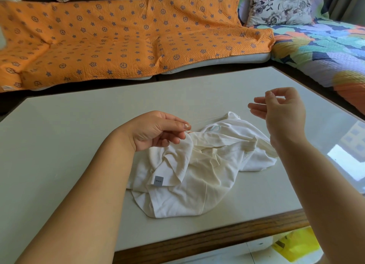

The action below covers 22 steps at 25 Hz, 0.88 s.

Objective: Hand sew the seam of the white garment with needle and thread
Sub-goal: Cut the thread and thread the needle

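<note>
The person's left hand [156,131] pinches a fold of the white garment [197,175] between thumb and first finger and lifts it a little. The rest of the garment lies in a crumpled heap on the table [79,135], between the two arms. The right hand [282,109] is held up and off to the side, with its thumb and fingers curled on the thread [227,116]. The thread runs tight from hand to hand. This looks like the pull that finishes a stitch. It should be a slow, straight pull that stops when the thread sits snug, so the cloth does not bunch up. The left hand should hold firm close to the stitch. There are two hands, one garment, one grey label [158,180] and one thread. No needle shows; it may be too small to see.
</note>
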Available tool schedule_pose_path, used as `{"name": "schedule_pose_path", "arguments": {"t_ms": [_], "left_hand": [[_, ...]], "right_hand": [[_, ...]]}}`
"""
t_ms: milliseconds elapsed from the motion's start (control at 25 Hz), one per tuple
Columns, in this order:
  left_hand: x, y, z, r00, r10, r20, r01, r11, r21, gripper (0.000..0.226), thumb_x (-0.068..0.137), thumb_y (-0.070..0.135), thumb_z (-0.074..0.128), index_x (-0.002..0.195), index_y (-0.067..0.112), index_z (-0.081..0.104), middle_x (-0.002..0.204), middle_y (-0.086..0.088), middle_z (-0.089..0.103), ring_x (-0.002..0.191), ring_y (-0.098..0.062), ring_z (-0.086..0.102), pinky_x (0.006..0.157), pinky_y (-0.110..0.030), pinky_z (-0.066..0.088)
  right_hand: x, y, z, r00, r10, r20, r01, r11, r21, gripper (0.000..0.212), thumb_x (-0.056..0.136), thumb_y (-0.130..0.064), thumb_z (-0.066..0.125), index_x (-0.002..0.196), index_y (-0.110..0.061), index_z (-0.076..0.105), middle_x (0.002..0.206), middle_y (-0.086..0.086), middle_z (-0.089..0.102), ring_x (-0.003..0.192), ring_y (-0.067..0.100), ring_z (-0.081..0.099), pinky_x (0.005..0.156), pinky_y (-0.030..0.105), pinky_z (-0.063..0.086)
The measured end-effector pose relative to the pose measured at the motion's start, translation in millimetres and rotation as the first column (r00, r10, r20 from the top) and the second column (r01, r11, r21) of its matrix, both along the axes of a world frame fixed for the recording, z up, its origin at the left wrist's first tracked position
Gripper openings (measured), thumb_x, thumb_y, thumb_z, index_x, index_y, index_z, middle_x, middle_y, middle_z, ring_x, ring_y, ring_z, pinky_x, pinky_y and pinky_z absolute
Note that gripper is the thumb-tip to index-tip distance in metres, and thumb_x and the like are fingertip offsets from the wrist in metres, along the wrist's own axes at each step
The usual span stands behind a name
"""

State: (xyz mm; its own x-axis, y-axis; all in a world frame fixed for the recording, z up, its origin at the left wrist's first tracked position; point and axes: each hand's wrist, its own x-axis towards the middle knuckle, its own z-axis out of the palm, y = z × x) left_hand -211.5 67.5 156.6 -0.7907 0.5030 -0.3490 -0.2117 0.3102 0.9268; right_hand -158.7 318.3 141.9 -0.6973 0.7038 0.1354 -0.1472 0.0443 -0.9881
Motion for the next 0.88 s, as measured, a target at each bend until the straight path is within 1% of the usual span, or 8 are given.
{"name": "schedule_pose_path", "arguments": {"t_ms": [120,280,480,640,880], "left_hand": [[0.0,-3.1,1.1,1.000,0.009,0.009,-0.009,1.000,0.010,0.012,0.075,0.017,0.070,0.086,0.011,0.072,0.063,-0.001,0.066,0.048,-0.005,0.057,0.043,-0.013,0.040],[-0.8,-9.0,3.1,1.000,0.019,0.015,-0.019,1.000,0.013,0.012,0.074,0.017,0.070,0.084,0.011,0.072,0.062,-0.001,0.065,0.047,-0.005,0.056,0.042,-0.013,0.039],[-0.7,-19.0,7.1,0.999,0.037,0.005,-0.037,0.999,0.025,0.016,0.069,0.020,0.071,0.082,0.012,0.071,0.060,0.000,0.064,0.045,-0.005,0.055,0.040,-0.013,0.038],[-2.2,-26.4,9.0,0.999,0.037,-0.004,-0.037,0.999,0.029,0.012,0.070,0.018,0.070,0.080,0.012,0.071,0.059,-0.001,0.063,0.044,-0.005,0.053,0.040,-0.013,0.037],[-1.4,-33.6,9.9,1.000,0.019,-0.012,-0.019,1.000,0.014,0.015,0.071,0.018,0.069,0.084,0.010,0.069,0.058,0.000,0.062,0.043,-0.005,0.052,0.041,-0.013,0.039]], "right_hand": [[-0.7,0.2,-2.2,1.000,-0.010,0.023,0.009,0.999,0.034,0.017,0.101,-0.013,0.046,0.087,-0.023,0.050,0.093,0.012,0.070,0.078,0.020,0.074,0.078,0.037,0.061],[-1.4,-0.8,-3.6,0.999,-0.022,0.046,0.017,0.994,0.109,0.019,0.100,-0.013,0.046,0.085,-0.025,0.050,0.092,0.012,0.069,0.079,0.022,0.073,0.079,0.039,0.060],[-2.4,-1.5,-6.4,0.993,-0.026,0.115,0.000,0.975,0.221,0.008,0.099,-0.013,0.046,0.097,-0.015,0.053,0.089,0.008,0.069,0.081,0.020,0.071,0.080,0.037,0.059],[-1.0,-2.9,-6.5,0.986,0.010,0.165,-0.047,0.974,0.222,0.007,0.100,-0.013,0.048,0.099,-0.015,0.054,0.091,0.009,0.069,0.079,0.019,0.071,0.077,0.033,0.059],[0.7,-5.1,-4.6,0.975,0.027,0.222,-0.081,0.968,0.237,0.007,0.100,-0.014,0.049,0.101,-0.013,0.055,0.091,0.007,0.068,0.076,0.018,0.071,0.075,0.032,0.059]]}}
